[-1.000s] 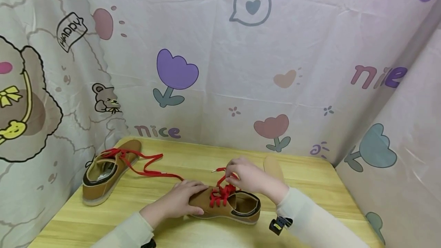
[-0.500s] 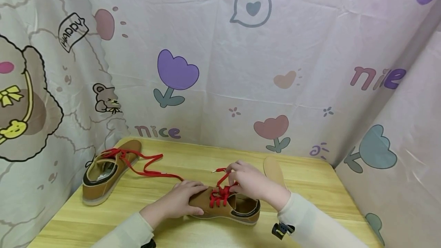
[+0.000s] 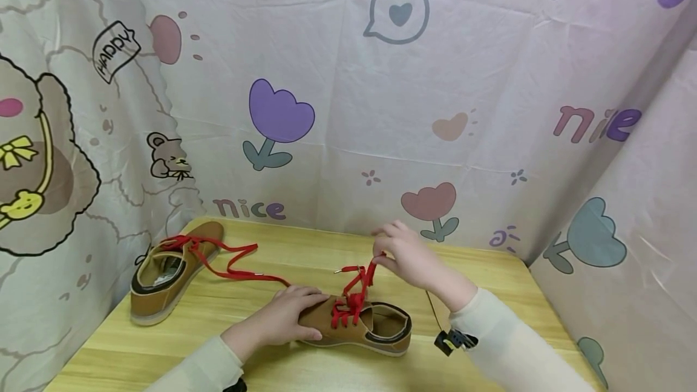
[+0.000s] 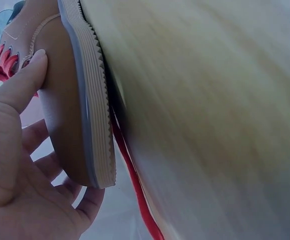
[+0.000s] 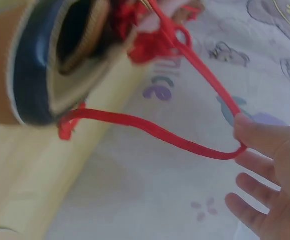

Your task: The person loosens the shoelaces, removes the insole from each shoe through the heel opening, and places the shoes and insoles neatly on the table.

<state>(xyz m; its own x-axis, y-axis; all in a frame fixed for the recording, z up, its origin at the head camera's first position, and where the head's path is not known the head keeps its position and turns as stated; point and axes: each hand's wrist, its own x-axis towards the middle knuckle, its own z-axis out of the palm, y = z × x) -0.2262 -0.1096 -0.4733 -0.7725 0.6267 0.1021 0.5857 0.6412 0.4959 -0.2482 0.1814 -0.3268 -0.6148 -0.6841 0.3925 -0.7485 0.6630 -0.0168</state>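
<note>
A brown low lace-up shoe [image 3: 347, 334] with red laces lies on the table, its toe to the left. My left hand [image 3: 280, 317] grips the toe, thumb on the near side; the left wrist view shows the fingers round the toe [image 4: 67, 135] and its ribbed sole [image 4: 97, 115]. Above the shoe, my right hand [image 3: 408, 259] pinches a red shoelace [image 5: 215, 84] between thumb and forefinger, drawn out into a long loop. The other right fingers are spread apart. A second lace end with a metal tip [image 3: 342, 270] stands up behind the shoe's eyelets.
Another brown shoe [image 3: 146, 307] with red laces stands at the table's left. One of its laces [image 3: 234, 272] trails across the wooden table [image 3: 321, 247] to behind my left hand. Printed curtains [image 3: 337, 107] enclose the table at back and sides. My right forearm covers most of a tan insole.
My right hand has moved up and to the right from the shoe's knot, pulling the red shoelace taut upward. The left hand and the shoe have stayed in place.
</note>
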